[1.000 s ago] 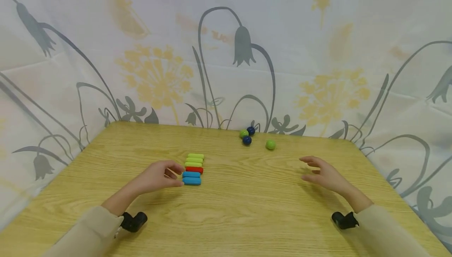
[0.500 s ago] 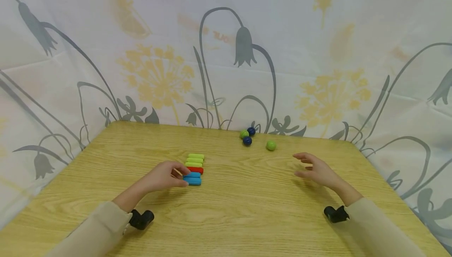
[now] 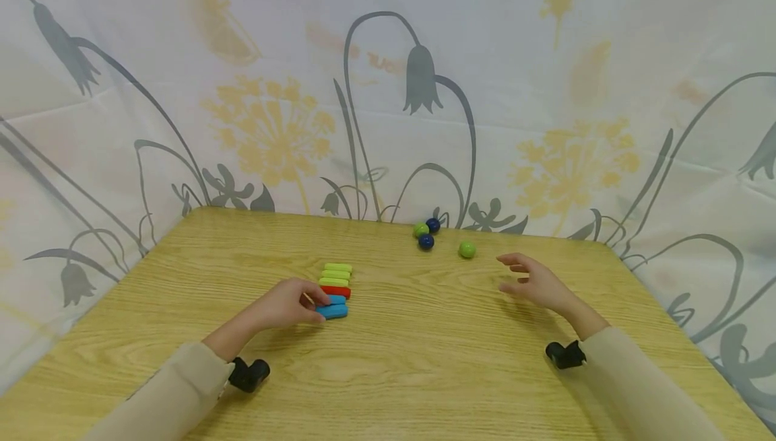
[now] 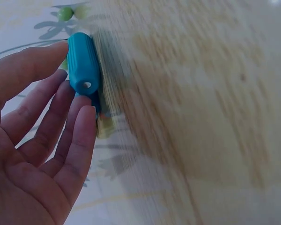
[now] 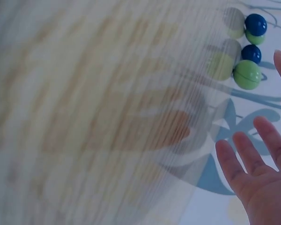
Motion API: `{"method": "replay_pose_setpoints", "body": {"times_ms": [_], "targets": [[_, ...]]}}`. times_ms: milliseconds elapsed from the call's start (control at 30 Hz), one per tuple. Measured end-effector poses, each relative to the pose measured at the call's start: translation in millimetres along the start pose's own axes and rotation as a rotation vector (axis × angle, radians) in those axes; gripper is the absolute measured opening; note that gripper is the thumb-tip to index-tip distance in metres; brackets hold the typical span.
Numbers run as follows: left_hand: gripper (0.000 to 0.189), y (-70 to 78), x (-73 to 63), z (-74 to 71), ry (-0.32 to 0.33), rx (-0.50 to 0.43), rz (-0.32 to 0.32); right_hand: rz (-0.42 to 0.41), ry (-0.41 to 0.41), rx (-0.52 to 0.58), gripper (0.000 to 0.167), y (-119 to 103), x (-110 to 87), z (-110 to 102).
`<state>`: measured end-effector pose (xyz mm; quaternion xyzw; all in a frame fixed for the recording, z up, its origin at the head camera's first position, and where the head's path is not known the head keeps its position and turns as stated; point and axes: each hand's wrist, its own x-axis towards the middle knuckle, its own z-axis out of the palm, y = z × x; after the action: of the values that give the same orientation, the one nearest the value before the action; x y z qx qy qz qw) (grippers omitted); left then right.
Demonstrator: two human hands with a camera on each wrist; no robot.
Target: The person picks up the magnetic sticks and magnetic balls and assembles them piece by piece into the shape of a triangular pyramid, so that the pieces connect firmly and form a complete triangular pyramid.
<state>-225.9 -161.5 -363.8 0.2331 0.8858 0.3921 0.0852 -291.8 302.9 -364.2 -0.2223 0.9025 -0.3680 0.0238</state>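
Note:
A row of short coloured sticks lies left of centre in the head view: several yellow-green sticks (image 3: 336, 275), a red stick (image 3: 337, 291) and two blue ones. My left hand (image 3: 287, 303) pinches the nearest blue stick (image 3: 336, 311) by its left end, thumb on the near side. This stick sits slightly askew to the other blue stick (image 3: 338, 299). In the left wrist view the blue stick (image 4: 83, 61) is ribbed, with a small hole in its end. My right hand (image 3: 536, 285) hovers above the table at the right, fingers spread and holding nothing.
Near the back edge of the wooden table (image 3: 388, 374) sit two dark blue balls (image 3: 426, 242) and a green ball (image 3: 421, 229), with another green ball (image 3: 467, 249) a little to their right. A flower-patterned cloth (image 3: 388, 91) hangs right behind the table.
My left hand has moved right onto the nearest blue stick and pinched it, turning it slightly. My right hand has moved left and a little farther from me.

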Motion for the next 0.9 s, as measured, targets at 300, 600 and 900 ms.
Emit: {"method": "replay_pose_setpoints", "body": {"times_ms": [300,600,900], "targets": [[0.018,2.1,0.8,3.0,0.003,0.025,-0.001,-0.011,0.015,0.023,0.056,-4.5,13.0,2.8],[0.015,6.0,2.0,7.2,-0.012,0.052,0.016,-0.001,0.013,0.019,0.056,-5.6,30.3,6.8],[0.019,8.9,4.0,15.7,-0.003,0.008,0.043,0.024,0.041,0.002,0.053,-2.9,48.1,8.9]]}}
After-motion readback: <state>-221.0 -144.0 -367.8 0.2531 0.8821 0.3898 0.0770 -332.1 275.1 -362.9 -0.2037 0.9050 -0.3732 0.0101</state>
